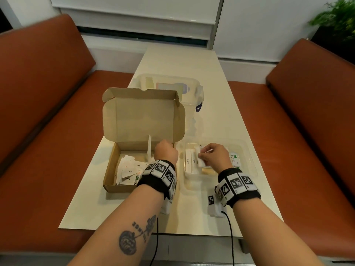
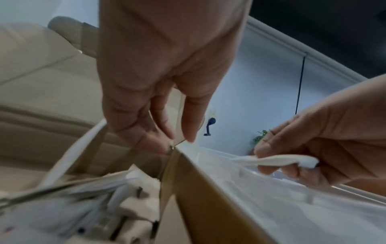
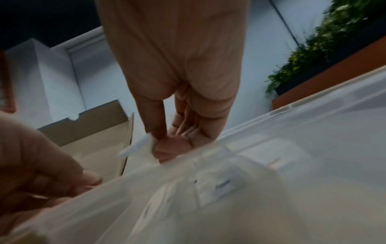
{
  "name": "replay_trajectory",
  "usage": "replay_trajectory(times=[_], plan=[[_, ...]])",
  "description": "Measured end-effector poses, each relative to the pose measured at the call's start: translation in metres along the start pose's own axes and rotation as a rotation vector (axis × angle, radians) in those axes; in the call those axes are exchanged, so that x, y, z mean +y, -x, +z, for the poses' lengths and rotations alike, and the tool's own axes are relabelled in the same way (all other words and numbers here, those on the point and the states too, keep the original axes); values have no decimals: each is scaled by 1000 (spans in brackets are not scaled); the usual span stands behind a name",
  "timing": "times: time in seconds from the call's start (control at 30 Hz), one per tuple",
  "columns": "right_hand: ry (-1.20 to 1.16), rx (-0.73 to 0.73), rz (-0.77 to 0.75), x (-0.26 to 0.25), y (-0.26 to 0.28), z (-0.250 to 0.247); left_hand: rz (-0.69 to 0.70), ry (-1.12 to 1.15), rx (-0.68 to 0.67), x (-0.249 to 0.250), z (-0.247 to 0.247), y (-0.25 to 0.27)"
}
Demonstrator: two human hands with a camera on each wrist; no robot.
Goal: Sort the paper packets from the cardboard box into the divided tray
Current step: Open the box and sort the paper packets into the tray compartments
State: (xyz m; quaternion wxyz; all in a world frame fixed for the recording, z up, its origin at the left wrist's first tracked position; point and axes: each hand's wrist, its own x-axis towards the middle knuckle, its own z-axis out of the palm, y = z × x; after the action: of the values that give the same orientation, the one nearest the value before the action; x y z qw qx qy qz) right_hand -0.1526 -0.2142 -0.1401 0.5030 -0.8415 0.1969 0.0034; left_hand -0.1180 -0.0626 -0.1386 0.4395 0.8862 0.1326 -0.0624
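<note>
An open cardboard box [image 1: 113, 169] sits left of centre with several white paper packets [image 1: 128, 169] loose inside. One long stick packet [image 1: 149, 148] stands upright in it. My left hand [image 1: 165, 149] is at the box's far right corner, where its thumb and fingers [image 2: 165, 137] pinch the cardboard wall. To the right lies the clear divided tray [image 1: 249, 160] holding sugar sticks [image 1: 189, 161] and green-labelled packets [image 1: 234, 158]. Over the tray my right hand [image 1: 206, 155] pinches a small white packet [image 1: 202, 160], also visible as the packet [image 3: 142, 145] in the right wrist view.
A clear lidded plastic container [image 1: 169, 87] stands right behind the box's raised lid. The narrow cream table [image 1: 221, 93] runs between two orange benches [image 1: 38, 131]. A plant [image 1: 338, 16] stands at the far right. Cables hang from both wristbands over the table's near edge.
</note>
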Motion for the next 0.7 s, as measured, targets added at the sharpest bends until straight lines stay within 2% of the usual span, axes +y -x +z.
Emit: replay_trajectory(times=[0.1,0.2,0.5,0.7], plan=[[44,-45,-2,-5,1,15,-67,-94,-87,-1,-3,0],[100,-79,2,-8,3,29,-100,-86,-126,-1,-5,-1],[265,-85,-27,-6,6,39,-148,-40,-146,1,-8,0],[432,-197,-72,-4,7,40,-165,-16,-156,3,-11,2]])
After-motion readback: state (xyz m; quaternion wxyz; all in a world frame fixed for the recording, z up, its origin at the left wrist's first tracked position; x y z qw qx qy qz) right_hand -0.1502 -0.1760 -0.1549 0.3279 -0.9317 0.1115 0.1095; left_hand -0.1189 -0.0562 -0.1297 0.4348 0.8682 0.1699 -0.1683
